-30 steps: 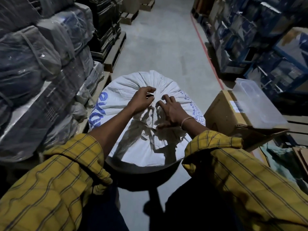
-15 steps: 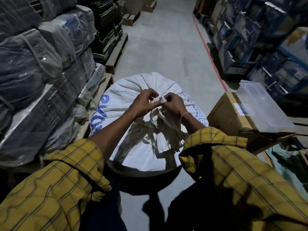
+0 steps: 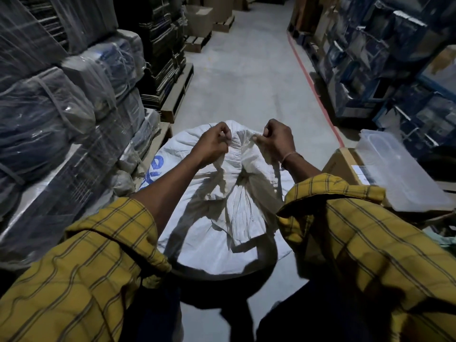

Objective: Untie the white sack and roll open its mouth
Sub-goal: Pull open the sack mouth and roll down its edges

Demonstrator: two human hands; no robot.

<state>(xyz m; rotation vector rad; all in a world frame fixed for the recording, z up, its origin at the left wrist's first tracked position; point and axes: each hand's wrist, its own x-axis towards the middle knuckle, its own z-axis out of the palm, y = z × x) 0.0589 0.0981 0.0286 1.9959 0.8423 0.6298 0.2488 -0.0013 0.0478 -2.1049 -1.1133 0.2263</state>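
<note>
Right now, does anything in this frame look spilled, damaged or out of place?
Nothing spilled or torn shows. The white sack stands intact, both hands, left hand and right hand, pulling its gathered neck apart. One oddity: the clear plastic tub sits tilted on the cardboard box, overhanging its edge.

The white sack (image 3: pixel 217 245) bears blue lettering, only an "e" readable beside the arm.
</note>
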